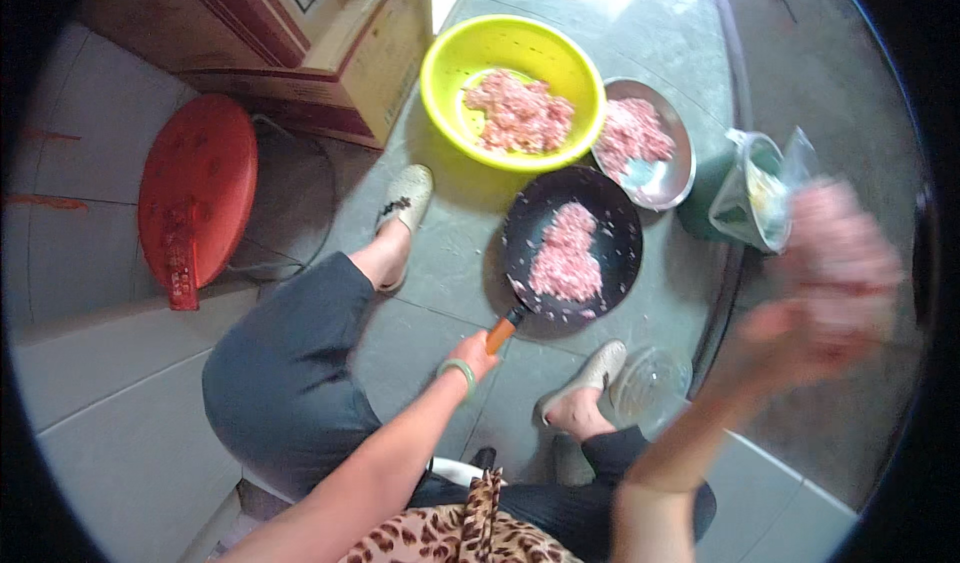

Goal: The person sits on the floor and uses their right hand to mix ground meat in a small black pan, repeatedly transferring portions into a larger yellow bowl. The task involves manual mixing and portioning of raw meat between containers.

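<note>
My left hand [474, 354], with a green bangle at the wrist, grips the orange and black handle [501, 333] of a dark frying pan [622, 270]. Minced meat [568, 255] lies in the pan, with small bits scattered around it. My right hand [810, 338] is raised at the right, blurred, with a large lump of minced meat [844, 248] in it. Beyond the pan stands a yellow-green plastic basin [442, 105] holding more mince [521, 112]. Beside it, a metal bowl [681, 165] also holds mince [634, 131].
A green bin [705, 203] with a plastic liner stands at the right. A clear plastic lid or container [651, 386] lies near my right foot. Cardboard boxes [292, 82] are stacked at the upper left, near a red stool [202, 188]. My feet flank the pan.
</note>
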Available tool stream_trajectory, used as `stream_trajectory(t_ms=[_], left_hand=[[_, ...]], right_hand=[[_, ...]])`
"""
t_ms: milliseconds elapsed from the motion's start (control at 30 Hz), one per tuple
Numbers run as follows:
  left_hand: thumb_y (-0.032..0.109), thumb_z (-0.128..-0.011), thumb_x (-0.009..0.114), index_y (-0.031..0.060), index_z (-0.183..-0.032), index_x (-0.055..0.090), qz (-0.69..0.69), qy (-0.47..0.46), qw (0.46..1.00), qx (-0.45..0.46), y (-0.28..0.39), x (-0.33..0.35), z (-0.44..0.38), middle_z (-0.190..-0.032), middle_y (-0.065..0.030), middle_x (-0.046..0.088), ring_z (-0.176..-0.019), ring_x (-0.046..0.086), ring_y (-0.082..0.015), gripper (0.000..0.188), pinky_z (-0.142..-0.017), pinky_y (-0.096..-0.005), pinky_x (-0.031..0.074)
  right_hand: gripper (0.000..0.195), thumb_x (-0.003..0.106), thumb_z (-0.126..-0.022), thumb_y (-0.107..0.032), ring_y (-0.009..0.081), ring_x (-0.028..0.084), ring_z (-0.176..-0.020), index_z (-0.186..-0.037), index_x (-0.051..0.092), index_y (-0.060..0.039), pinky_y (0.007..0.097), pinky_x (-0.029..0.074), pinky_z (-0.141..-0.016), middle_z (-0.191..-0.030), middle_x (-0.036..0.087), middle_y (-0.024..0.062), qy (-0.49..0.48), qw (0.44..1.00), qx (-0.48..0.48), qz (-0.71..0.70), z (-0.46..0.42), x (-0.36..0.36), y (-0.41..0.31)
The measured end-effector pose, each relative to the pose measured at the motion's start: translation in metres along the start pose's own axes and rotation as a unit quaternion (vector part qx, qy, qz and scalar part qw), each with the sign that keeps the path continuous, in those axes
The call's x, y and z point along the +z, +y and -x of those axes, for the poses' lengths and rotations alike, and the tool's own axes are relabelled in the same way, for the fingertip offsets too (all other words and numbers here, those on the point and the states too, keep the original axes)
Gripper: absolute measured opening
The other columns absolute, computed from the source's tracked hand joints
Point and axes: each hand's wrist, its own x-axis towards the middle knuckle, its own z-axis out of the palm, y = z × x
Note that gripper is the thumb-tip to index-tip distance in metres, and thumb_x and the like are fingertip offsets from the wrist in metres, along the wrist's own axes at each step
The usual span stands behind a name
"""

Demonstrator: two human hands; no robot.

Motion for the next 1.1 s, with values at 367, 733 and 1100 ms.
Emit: stream_trajectory(t_ms=[367, 733, 1100], left_hand=[[0.024, -0.078, 0.065, 0.0053, -0.102, 0.051, 0.006, -0.020, 1.000, -0.015, 0.015, -0.015, 0.003, -0.091, -0.0213, 0.063, -0.088, 0.060, -0.0396, 0.033, -0.075, -0.0474, 0.048], [0.023, -0.077, 0.064, 0.0066, -0.101, 0.052, 0.011, 0.001, 1.000, -0.024, 0.016, -0.009, 0.006, -0.088, -0.0213, 0.064, -0.086, 0.060, -0.0399, 0.031, -0.073, -0.0495, 0.047], [0.023, -0.076, 0.066, 0.0065, -0.106, 0.053, 0.009, -0.009, 1.000, -0.010, 0.018, -0.004, 0.005, -0.098, -0.0199, 0.064, -0.094, 0.060, -0.0374, 0.036, -0.080, -0.0462, 0.048]], right_hand=[[0.035, 0.066, -0.076, -0.011, 0.0223, 0.060, -0.100, -0.109, 0.060, -0.0030, 0.0315, 0.047, -0.087, -0.109, 0.062, 0.0113, -0.193, 0.882, 0.427, -0.050, 0.175, 0.177, 0.166], [0.020, 0.060, -0.074, -0.013, 0.0388, 0.059, -0.089, -0.092, 0.056, -0.0053, 0.0440, 0.049, -0.077, -0.095, 0.060, 0.0206, -0.492, 0.825, 0.264, 0.083, 0.167, 0.262, 0.100], [0.041, 0.059, -0.071, -0.004, 0.0175, 0.061, -0.072, -0.110, 0.049, -0.0091, 0.0307, 0.053, -0.062, -0.089, 0.060, 0.0058, -0.060, 0.627, 0.645, -0.432, 0.188, 0.119, 0.129]])
